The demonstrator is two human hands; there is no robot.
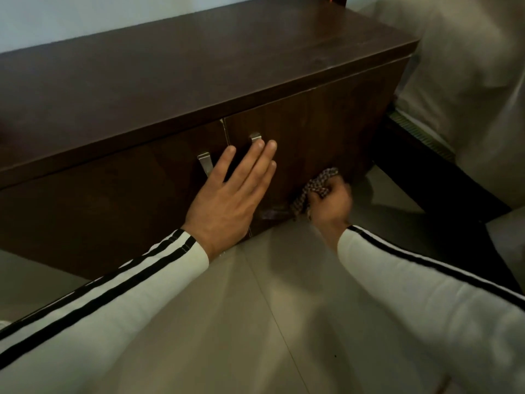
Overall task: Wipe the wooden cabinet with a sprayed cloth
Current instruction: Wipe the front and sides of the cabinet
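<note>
My left hand (227,200) lies flat with straight fingers across the doors of the low dark-brown wooden cabinet (176,89), while my right hand (331,207) clutches a bunched black-and-white checked cloth (318,184) against the right door's lower part.

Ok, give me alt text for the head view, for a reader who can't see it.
A person's right hand grips a checked cloth against the lower right door of a dark wooden cabinet. The left hand lies flat, fingers straight, on the door fronts beside their metal handles.
</note>
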